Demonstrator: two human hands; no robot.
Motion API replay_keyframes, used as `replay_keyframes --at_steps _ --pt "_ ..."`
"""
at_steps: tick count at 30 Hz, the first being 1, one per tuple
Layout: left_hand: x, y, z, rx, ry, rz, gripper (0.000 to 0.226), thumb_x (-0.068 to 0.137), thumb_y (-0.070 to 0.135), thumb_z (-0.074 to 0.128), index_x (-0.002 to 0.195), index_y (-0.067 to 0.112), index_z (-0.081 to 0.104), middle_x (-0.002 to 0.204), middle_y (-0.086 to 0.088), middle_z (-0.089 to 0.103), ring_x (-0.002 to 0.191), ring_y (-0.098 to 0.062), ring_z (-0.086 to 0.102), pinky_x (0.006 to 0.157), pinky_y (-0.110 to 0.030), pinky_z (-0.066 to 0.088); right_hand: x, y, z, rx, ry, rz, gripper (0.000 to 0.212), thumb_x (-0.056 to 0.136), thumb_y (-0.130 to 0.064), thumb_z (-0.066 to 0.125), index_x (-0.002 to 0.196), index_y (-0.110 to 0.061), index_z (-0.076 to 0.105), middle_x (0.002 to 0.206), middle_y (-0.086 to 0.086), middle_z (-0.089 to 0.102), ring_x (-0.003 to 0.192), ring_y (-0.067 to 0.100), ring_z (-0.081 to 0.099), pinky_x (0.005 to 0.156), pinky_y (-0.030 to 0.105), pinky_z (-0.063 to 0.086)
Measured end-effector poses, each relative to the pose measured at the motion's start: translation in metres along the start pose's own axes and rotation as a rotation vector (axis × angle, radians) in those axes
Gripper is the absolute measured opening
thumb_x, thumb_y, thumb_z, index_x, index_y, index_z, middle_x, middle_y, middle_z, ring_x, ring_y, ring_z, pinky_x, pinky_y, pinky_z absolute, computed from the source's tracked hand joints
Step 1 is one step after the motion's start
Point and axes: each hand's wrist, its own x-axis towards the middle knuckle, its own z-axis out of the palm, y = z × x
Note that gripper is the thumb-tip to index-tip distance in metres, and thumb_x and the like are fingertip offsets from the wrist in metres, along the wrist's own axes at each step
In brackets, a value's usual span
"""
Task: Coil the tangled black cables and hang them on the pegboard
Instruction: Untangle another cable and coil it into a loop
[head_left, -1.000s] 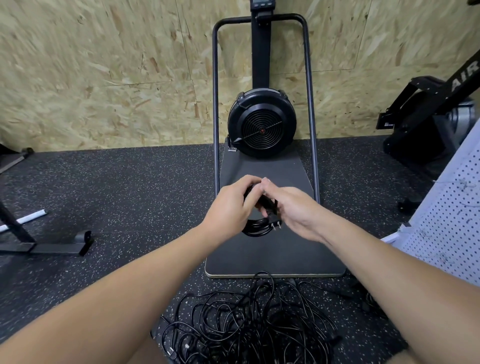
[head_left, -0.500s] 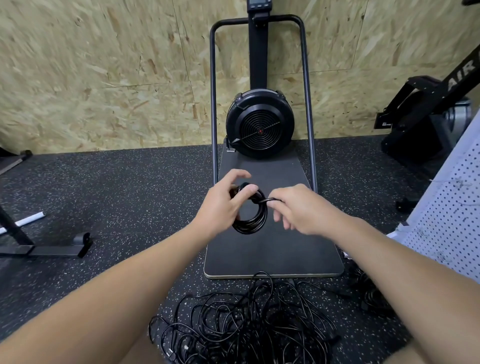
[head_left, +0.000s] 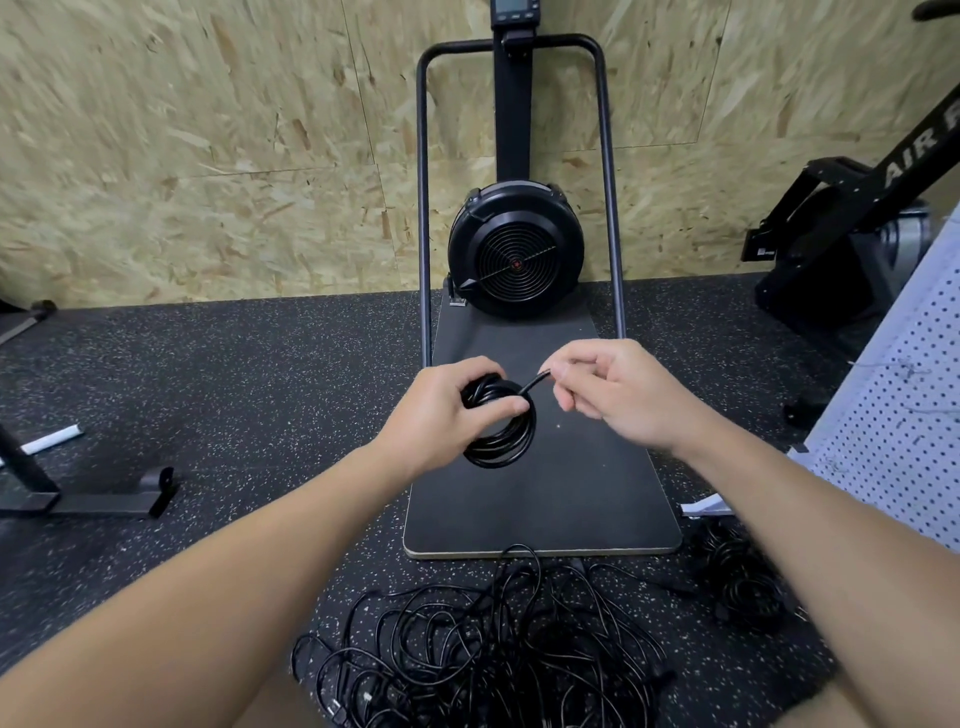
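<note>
The coiled cable (head_left: 501, 431) is a tight ring of glossy black loops, which we hold in the air over the dark platform (head_left: 545, 499) of the exercise machine. Our left hand (head_left: 441, 415) grips the top of the coil, thumb curled across the strands. Our right hand (head_left: 621, 395) pinches the cable's loose end (head_left: 535, 383) between thumb and forefinger, just beside the coil. On the speckled rubber floor (head_left: 234, 395) near us lies the tangled pile of black cables (head_left: 483, 654), with a smaller bundle (head_left: 737, 582) to its right, partly behind our right forearm. The white pegboard (head_left: 904, 447) leans at the right edge. The machine's round black fan housing (head_left: 516, 249) stands far, against the chipboard wall (head_left: 208, 156).
</note>
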Motion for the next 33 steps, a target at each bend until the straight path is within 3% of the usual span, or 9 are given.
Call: replay_keyframes --at_steps 3,6,9,13,19,23,26,30,33 --pt "-0.005 -0.002 0.0 0.064 0.027 -0.006 0.024 0.098 0.054 0.077 0.096 0.031 0.072 0.084 0.009 0.072 0.08 -0.014 0.066 0.077 -0.036 0.055 0.0 0.008 0.001 -0.064 -0.025 -0.008 0.017 0.113 -0.014 0.057 0.117 -0.017 0.074 0.089 0.005 0.077 0.069 0.022 0.057 0.068 0.035 0.049" --pt "-0.007 0.005 0.001 -0.029 0.038 -0.02 0.024 0.099 0.05 0.078 0.093 0.027 0.075 0.078 0.003 0.069 0.072 -0.019 0.064 0.07 -0.041 0.058 0.002 0.023 0.001 -0.338 0.014 -0.076 0.012 0.108 -0.019 0.069 0.114 -0.025 0.078 0.105 -0.012 0.074 0.098 0.009 0.068 0.094 0.035 0.055" --pt "-0.006 0.013 0.007 -0.192 0.022 -0.086 0.022 0.096 0.044 0.084 0.093 0.022 0.079 0.071 -0.01 0.063 0.056 -0.02 0.057 0.054 -0.037 0.055 0.008 0.028 0.001 -0.528 0.121 -0.182 0.01 0.102 -0.024 0.078 0.11 -0.027 0.083 0.102 -0.016 0.066 0.092 0.002 0.059 0.083 0.026 0.046" --pt "-0.004 0.019 0.012 -0.391 -0.046 -0.177 0.019 0.093 0.033 0.089 0.097 0.016 0.082 0.068 -0.005 0.061 0.052 -0.024 0.052 0.058 -0.042 0.054 0.011 0.025 0.016 -0.544 0.152 -0.211 0.013 0.1 -0.011 0.076 0.104 -0.022 0.082 0.091 -0.011 0.067 0.08 0.001 0.063 0.076 0.023 0.047" --pt "-0.002 0.019 0.013 -0.412 0.003 -0.13 0.015 0.107 0.026 0.071 0.116 0.017 0.08 0.065 0.005 0.059 0.048 -0.021 0.05 0.06 -0.046 0.06 0.014 0.026 0.025 -0.143 0.192 0.137 0.016 0.105 -0.014 0.068 0.101 -0.022 0.082 0.079 0.005 0.082 0.066 0.014 0.073 0.064 0.03 0.054" --pt "-0.003 0.021 0.01 -0.344 0.029 -0.079 0.018 0.109 0.028 0.069 0.125 0.026 0.075 0.07 0.0 0.063 0.05 -0.023 0.057 0.061 -0.05 0.062 0.013 0.022 0.026 0.208 0.161 0.221 0.014 0.107 -0.005 0.066 0.112 -0.002 0.079 0.093 0.02 0.083 0.088 0.035 0.082 0.086 0.05 0.067" --pt "-0.005 0.024 0.007 -0.269 0.018 -0.033 0.014 0.109 0.025 0.068 0.109 0.019 0.08 0.079 0.007 0.072 0.053 -0.022 0.06 0.059 -0.043 0.058 0.011 0.018 0.023 0.318 0.051 0.237 0.015 0.103 0.0 0.069 0.111 0.001 0.081 0.106 0.026 0.081 0.096 0.033 0.08 0.084 0.043 0.067" --pt "-0.006 0.026 0.009 -0.232 0.004 -0.016 0.014 0.11 0.026 0.068 0.105 0.018 0.079 0.073 0.014 0.069 0.053 -0.023 0.061 0.058 -0.037 0.054 0.006 0.019 0.007 0.413 -0.262 0.271 0.029 0.105 0.004 0.061 0.13 0.004 0.074 0.129 0.03 0.073 0.117 0.032 0.071 0.109 0.048 0.054" --pt "-0.007 0.023 0.008 -0.193 0.024 -0.024 0.013 0.109 0.026 0.068 0.104 0.019 0.078 0.072 0.017 0.069 0.053 -0.027 0.065 0.057 -0.035 0.055 0.005 0.023 0.002 0.523 -0.346 0.329 0.037 0.109 -0.004 0.056 0.145 0.002 0.065 0.146 0.028 0.066 0.134 0.04 0.063 0.123 0.056 0.041"
